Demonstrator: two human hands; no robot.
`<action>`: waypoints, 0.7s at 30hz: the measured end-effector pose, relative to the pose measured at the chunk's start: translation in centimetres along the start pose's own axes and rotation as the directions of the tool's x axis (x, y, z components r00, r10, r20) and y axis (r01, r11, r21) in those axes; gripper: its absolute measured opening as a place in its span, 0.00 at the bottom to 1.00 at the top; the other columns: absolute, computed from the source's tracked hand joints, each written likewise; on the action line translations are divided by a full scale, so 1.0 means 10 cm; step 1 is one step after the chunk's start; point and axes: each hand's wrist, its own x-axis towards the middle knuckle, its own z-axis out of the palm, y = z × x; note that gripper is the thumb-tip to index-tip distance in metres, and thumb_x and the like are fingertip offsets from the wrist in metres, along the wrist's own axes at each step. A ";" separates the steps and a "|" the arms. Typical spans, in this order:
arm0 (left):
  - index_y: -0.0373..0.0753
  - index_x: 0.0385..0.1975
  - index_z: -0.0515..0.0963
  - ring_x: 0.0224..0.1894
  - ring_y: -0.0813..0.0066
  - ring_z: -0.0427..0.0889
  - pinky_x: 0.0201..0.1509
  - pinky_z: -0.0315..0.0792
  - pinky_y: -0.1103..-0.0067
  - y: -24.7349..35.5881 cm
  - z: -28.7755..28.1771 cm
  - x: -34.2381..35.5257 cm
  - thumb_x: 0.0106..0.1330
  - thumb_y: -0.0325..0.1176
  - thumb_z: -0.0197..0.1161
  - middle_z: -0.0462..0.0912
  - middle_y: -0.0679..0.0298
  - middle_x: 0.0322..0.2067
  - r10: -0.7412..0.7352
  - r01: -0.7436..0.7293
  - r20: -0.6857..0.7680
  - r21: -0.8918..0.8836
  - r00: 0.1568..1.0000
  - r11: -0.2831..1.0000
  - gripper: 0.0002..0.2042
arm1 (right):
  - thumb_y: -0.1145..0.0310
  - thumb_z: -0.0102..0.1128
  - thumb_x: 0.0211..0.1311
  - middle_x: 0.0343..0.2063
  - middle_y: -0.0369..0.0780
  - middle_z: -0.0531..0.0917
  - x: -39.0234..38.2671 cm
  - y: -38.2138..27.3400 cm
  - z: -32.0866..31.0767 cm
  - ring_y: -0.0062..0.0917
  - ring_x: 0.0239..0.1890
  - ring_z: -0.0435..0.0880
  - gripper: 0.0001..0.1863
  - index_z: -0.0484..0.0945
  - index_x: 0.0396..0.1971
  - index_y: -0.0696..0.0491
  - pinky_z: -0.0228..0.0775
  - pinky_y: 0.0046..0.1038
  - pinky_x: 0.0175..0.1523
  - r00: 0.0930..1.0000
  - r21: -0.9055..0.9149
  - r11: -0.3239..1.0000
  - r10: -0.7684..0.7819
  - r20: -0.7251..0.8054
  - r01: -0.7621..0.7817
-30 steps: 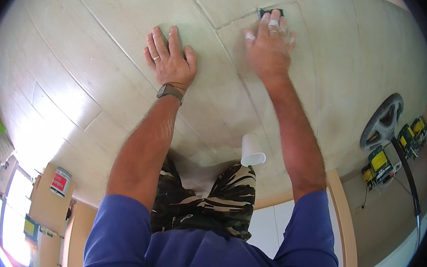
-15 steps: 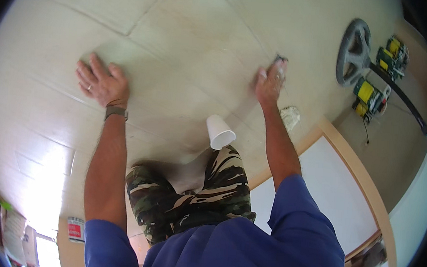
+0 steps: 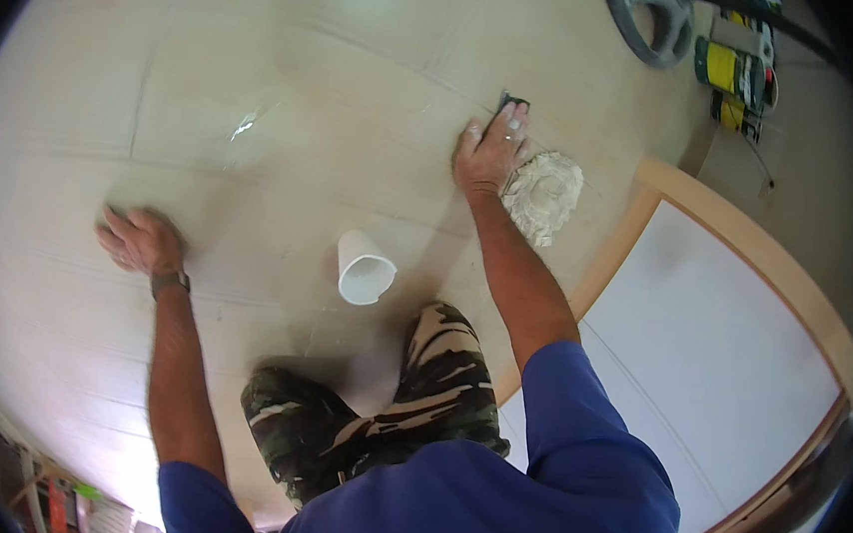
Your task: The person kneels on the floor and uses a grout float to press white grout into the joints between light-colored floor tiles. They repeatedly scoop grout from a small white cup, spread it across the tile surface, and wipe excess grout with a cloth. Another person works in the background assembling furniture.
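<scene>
On the pale tiled floor [image 3: 290, 85], my left hand [image 3: 143, 239] rests with its fingers spread, at the left, holding nothing. My right hand [image 3: 494, 150] is closed on a small dark flat-edged tool [image 3: 512, 101], pressed to the floor; its exact kind is mostly hidden by the fingers. White smears mark those fingers. Just below and right of this hand sits a patch of cream-coloured paste [image 3: 544, 198]. A white cup [image 3: 366, 274] is on the floor between my arms, its rim facing me; I cannot tell whether it stands or lies.
My camouflage-clad knees [image 3: 444, 358] are close to the cup. A white panel with a wooden frame [image 3: 778, 259] lies at the right. Beyond it are a grey wheel-shaped base [image 3: 670, 30] with a black pole and several green-and-yellow cans [image 3: 730, 70]. Clutter [image 3: 48, 497] fills the lower left.
The view has turned, so the cup, paste and cans appear shifted. My right hand, still gripping the tool, is slightly closer to the paste. My left hand appears lower and further left.
</scene>
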 end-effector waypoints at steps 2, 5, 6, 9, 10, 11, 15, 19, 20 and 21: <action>0.46 0.64 0.56 0.69 0.54 0.45 0.68 0.40 0.56 0.03 0.16 -0.41 0.67 0.49 0.40 0.45 0.51 0.67 0.099 -0.098 0.064 -0.017 0.993 0.995 0.27 | 0.51 0.40 0.61 0.68 0.49 0.45 0.00 0.00 -0.04 0.41 0.70 0.39 0.38 0.46 0.65 0.60 0.27 0.49 0.68 1.000 0.003 1.000 0.017 0.019 -0.017; 0.45 0.66 0.52 0.69 0.54 0.42 0.68 0.37 0.57 0.47 0.19 -0.98 0.66 0.49 0.40 0.42 0.51 0.68 0.076 -0.079 0.068 0.042 0.995 0.996 0.29 | 0.51 0.39 0.62 0.68 0.49 0.46 0.04 -0.04 -0.04 0.41 0.70 0.40 0.38 0.47 0.65 0.60 0.27 0.50 0.68 1.000 0.027 0.999 0.021 0.000 -0.021; 0.44 0.66 0.52 0.70 0.54 0.42 0.69 0.37 0.57 0.53 0.09 -1.01 0.66 0.49 0.40 0.42 0.51 0.68 0.084 -0.089 0.081 0.067 0.993 0.994 0.30 | 0.51 0.39 0.62 0.68 0.49 0.46 -0.01 -0.02 -0.04 0.41 0.70 0.40 0.37 0.48 0.65 0.60 0.27 0.51 0.68 1.000 0.043 0.999 0.025 0.002 -0.025; 0.43 0.66 0.50 0.70 0.54 0.41 0.69 0.36 0.57 0.52 -0.02 -1.10 0.65 0.48 0.40 0.42 0.50 0.68 0.062 -0.076 0.108 0.130 0.992 0.989 0.31 | 0.52 0.38 0.63 0.67 0.49 0.47 -0.05 0.06 -0.03 0.41 0.70 0.42 0.36 0.50 0.65 0.60 0.29 0.52 0.67 1.000 0.094 0.996 -0.012 0.029 0.009; 0.42 0.66 0.50 0.70 0.54 0.40 0.69 0.36 0.57 0.55 0.06 -1.11 0.65 0.48 0.40 0.42 0.50 0.68 0.045 -0.060 0.115 0.132 0.992 0.989 0.31 | 0.52 0.38 0.63 0.67 0.49 0.47 0.05 0.11 -0.04 0.41 0.70 0.43 0.36 0.51 0.64 0.60 0.30 0.53 0.67 0.999 0.103 0.994 -0.037 0.025 0.034; 0.42 0.66 0.50 0.70 0.53 0.40 0.69 0.36 0.57 0.58 0.12 -1.09 0.65 0.48 0.40 0.42 0.50 0.68 0.046 -0.056 0.092 0.109 0.995 0.992 0.31 | 0.52 0.38 0.63 0.67 0.49 0.47 0.22 0.17 -0.06 0.42 0.70 0.44 0.35 0.51 0.64 0.60 0.30 0.54 0.67 0.997 0.102 0.992 -0.070 0.017 0.068; 0.42 0.66 0.50 0.70 0.53 0.40 0.69 0.36 0.59 0.57 0.08 -1.17 0.65 0.49 0.39 0.42 0.49 0.68 0.075 -0.081 0.063 0.097 0.995 0.992 0.31 | 0.50 0.37 0.64 0.67 0.49 0.48 0.84 0.16 -0.28 0.41 0.69 0.46 0.35 0.51 0.65 0.59 0.34 0.54 0.67 0.996 0.099 0.993 -0.077 0.048 0.072; 0.42 0.66 0.50 0.70 0.53 0.41 0.69 0.37 0.59 0.53 0.05 -1.12 0.65 0.49 0.38 0.43 0.49 0.67 0.082 -0.089 0.057 0.133 0.995 0.987 0.30 | 0.49 0.34 0.65 0.67 0.48 0.49 0.97 -0.28 -0.42 0.41 0.69 0.45 0.35 0.51 0.65 0.58 0.36 0.51 0.68 0.946 0.085 0.962 -0.270 0.179 0.258; 0.42 0.66 0.50 0.70 0.53 0.41 0.69 0.37 0.59 0.52 0.04 -1.10 0.65 0.49 0.38 0.43 0.49 0.67 0.083 -0.089 0.053 0.127 0.995 0.988 0.30 | 0.49 0.34 0.65 0.67 0.48 0.50 0.96 -0.20 -0.41 0.41 0.69 0.45 0.35 0.50 0.65 0.58 0.36 0.50 0.68 0.954 0.094 0.969 -0.241 0.176 0.228; 0.42 0.66 0.50 0.70 0.53 0.41 0.69 0.37 0.59 0.52 0.03 -1.11 0.65 0.49 0.38 0.44 0.49 0.67 0.078 -0.083 0.048 0.115 0.996 0.990 0.30 | 0.48 0.33 0.65 0.67 0.48 0.50 0.99 -0.03 -0.43 0.40 0.69 0.45 0.35 0.50 0.65 0.57 0.36 0.50 0.68 0.961 0.098 0.974 -0.217 0.169 0.203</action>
